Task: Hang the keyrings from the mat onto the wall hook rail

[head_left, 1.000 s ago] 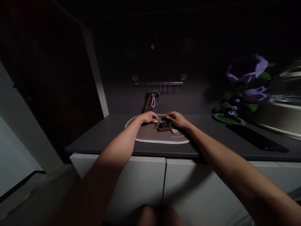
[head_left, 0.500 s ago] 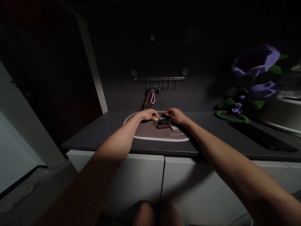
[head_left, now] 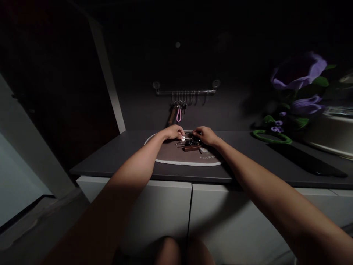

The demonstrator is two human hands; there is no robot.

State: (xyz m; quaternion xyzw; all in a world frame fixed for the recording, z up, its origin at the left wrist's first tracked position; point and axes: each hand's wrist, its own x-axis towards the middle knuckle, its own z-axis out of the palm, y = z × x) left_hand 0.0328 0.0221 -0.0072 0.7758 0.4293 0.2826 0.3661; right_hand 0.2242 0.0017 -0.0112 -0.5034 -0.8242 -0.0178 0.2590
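A brown mat (head_left: 169, 151) with a pale rim and white lettering lies on the dark countertop. Over its far half, my left hand (head_left: 173, 132) pinches a shiny metal key (head_left: 183, 138) between thumb and fingers. Just to the right, my right hand (head_left: 206, 135) is closed, its fingertips at the same bunch of keys (head_left: 189, 142); what they grip is hidden. In front of the keys rests a reddish-brown block-shaped piece (head_left: 192, 148), with a small white tag (head_left: 204, 150) beside it.
Behind the mat, a clear hook rail (head_left: 186, 92) on the wall carries keys and a pink loop (head_left: 179, 115). At right are purple flowers (head_left: 307, 105), a green ring (head_left: 271, 137), a flat black object (head_left: 309, 160) and a pale rounded container (head_left: 333, 132). White cabinet doors (head_left: 162, 209) face me below.
The metal at my left fingertips now catches the light brightly, and my left hand has shifted very slightly left. My right hand stays almost in place.
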